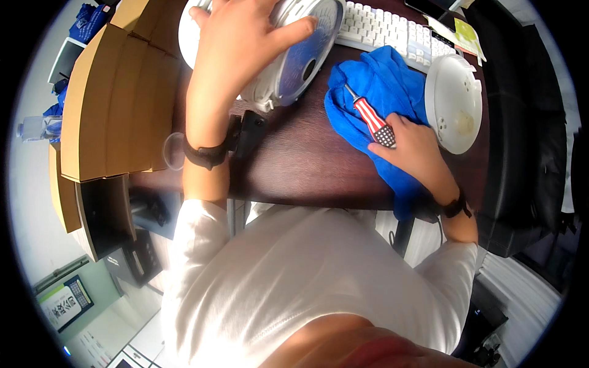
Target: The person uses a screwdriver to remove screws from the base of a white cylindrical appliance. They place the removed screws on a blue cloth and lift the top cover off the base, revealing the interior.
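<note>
At twelve o'clock, a round white device (300, 58) is partly covered by the left hand (236, 37), its fingers cut off and any grip impossible to tell. At two, over blue cloth (396, 80), a screwdriver (370, 118) is pinched by the right hand (416, 146).

Bright light washes the white shirt (294, 264) nearly blank at its lower left, leaving soft shadowed folds elsewhere. A pale sheen crosses the dark tabletop (294, 165) near its front edge; past its right edge, black upholstery (521, 153) sinks into gloom. The striped screwdriver (372, 119) reads fairly clearly. Fisheye distortion bows straight lines toward a black rim.
</note>
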Action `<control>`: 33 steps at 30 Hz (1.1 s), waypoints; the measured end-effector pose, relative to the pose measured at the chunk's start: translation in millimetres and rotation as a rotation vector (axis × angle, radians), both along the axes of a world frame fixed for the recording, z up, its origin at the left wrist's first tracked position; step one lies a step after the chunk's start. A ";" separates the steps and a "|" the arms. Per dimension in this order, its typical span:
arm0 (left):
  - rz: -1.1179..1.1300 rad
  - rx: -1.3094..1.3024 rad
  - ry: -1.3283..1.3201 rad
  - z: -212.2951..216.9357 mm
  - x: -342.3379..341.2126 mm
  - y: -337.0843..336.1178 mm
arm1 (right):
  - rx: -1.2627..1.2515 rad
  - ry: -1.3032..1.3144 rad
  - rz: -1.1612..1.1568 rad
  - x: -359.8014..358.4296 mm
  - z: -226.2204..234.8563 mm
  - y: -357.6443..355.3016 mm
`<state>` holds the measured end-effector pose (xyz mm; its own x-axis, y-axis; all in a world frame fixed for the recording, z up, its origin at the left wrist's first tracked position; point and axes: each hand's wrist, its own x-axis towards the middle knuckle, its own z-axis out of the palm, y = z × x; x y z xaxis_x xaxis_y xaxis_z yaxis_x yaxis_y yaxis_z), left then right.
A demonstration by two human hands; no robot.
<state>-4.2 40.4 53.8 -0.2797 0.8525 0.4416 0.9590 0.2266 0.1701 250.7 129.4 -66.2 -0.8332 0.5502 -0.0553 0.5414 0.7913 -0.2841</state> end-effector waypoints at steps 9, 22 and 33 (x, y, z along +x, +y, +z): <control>-0.098 -0.012 -0.050 0.5 -29.2 14.3 | -0.650 0.383 -0.153 30.2 29.6 12.2; -0.129 0.137 0.070 -10.1 -21.8 14.3 | -0.946 0.525 0.025 8.6 11.9 17.2; -0.158 0.141 0.150 -14.7 -24.8 19.4 | -0.751 0.586 0.092 9.1 13.2 12.8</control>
<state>-28.9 59.9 39.1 -0.0706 0.8072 0.5860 0.9975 0.0560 0.0430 259.8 142.2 -53.0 -0.8787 0.4717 0.0726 0.0967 0.3248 -0.9408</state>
